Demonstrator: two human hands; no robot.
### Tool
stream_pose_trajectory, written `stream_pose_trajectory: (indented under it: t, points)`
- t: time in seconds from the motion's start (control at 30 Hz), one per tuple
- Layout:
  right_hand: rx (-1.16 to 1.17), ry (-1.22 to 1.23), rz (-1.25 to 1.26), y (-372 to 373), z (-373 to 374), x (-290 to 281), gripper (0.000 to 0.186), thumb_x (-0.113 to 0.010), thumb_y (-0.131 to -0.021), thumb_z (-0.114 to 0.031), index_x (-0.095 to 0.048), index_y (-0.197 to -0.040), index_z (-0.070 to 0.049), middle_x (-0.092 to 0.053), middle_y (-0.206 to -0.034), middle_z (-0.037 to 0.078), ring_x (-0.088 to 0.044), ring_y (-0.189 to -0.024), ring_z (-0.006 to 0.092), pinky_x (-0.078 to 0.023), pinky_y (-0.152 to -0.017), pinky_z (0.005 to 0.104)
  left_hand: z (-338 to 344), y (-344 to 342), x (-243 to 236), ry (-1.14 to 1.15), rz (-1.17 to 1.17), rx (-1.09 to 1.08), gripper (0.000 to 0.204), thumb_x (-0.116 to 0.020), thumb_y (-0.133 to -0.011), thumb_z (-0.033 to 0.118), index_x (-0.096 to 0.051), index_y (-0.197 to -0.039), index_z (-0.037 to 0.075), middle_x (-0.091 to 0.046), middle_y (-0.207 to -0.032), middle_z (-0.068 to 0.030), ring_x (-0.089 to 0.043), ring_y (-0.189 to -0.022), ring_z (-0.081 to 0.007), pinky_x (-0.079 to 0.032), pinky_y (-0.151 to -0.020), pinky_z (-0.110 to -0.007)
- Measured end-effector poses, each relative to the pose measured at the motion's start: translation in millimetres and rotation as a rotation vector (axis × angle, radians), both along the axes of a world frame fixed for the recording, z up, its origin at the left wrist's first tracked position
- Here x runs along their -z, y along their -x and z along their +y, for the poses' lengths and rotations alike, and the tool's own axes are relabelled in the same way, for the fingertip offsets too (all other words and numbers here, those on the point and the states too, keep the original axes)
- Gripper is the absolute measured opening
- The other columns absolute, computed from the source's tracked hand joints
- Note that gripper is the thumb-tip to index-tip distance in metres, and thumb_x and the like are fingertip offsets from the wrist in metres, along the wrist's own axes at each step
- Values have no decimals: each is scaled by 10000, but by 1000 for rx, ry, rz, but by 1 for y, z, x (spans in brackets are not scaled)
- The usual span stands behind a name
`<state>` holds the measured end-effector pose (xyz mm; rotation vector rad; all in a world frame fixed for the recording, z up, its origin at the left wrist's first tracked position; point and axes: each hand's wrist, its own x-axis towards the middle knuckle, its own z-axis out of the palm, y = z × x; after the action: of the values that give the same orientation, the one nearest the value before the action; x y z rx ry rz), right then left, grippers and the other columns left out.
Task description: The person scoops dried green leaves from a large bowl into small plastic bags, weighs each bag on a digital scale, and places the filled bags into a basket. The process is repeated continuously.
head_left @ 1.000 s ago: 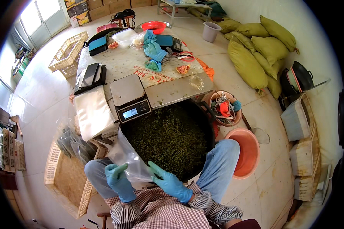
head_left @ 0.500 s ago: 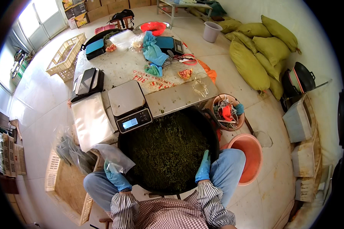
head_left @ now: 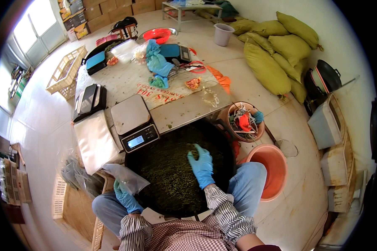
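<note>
A wide black pan point(head_left: 228, 165) sits between my knees, full of dark green, crumbly dried leaf point(head_left: 167, 171). My right hand point(head_left: 202, 166), in a blue glove, reaches over the leaf with thumb and fingers apart and its fingertips at the surface. At the pan's left rim my left hand point(head_left: 125, 197), gloved too, is closed on a clear plastic bag point(head_left: 127, 178) that looks empty and leans toward the pan. Just beyond the pan, a digital scale point(head_left: 132, 115) with a lit display stands at the table corner, its plate bare.
Flat clear bags point(head_left: 95, 140) lie on the table point(head_left: 188, 109) beside a second scale point(head_left: 89, 101). A cream plastic crate point(head_left: 58, 192) stands left. To the right are a bucket of scraps point(head_left: 259, 131), an orange bucket point(head_left: 269, 171) and stacked green sacks point(head_left: 266, 69).
My right hand has left the pan's right rim and come in over the leaf, whose surface looks disturbed. My left hand stays with the bag. The whole view has shifted slightly.
</note>
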<state>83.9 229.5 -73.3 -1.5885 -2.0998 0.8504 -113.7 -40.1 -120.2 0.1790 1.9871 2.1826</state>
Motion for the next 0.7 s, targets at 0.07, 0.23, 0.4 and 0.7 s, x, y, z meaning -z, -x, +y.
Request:
stream_pose_trajectory:
  t: [0.07,0.23,0.4,0.7]
  points:
    - [-142,-78,-43,10,-6,-19,566,-688,-917,-432,-567,-1424,-211,-549,-1377,173,-542,-1208,400,-473,-956,569,5,-4,-9,-38,-60,-4,325,-492,-1074,170,-551,-1369,46,-639,-1248,-69,-640,-1044,-189,-540,-899,-328]
    - [-635,-284,-19,42,-29,-46,566,-688,-890,-474,-591,-1386,-218,-524,-1412,120,-485,-1283,368,-423,-1001,588,0,5,0,-38,-67,-7,335,-489,-1079,199,-543,-1370,43,-632,-1250,-64,-630,-1048,-190,-534,-900,-331]
    - [-712,-365,-124,48,-67,-53,531,-619,-928,-516,-627,-1358,-206,-517,-1452,148,-452,-1354,371,-329,-1100,646,12,-4,-16,-80,-110,-21,339,-484,-1080,199,-535,-1379,49,-624,-1268,-59,-629,-1055,-189,-538,-903,-329]
    - [378,268,592,-79,-12,54,589,-568,-1026,-379,-456,-1496,-41,-451,-1535,172,-432,-1406,291,-310,-1181,369,9,-13,-17,-76,-100,-40,359,-500,-1081,217,-531,-1393,42,-636,-1243,-58,-632,-1029,-175,-539,-880,-324]
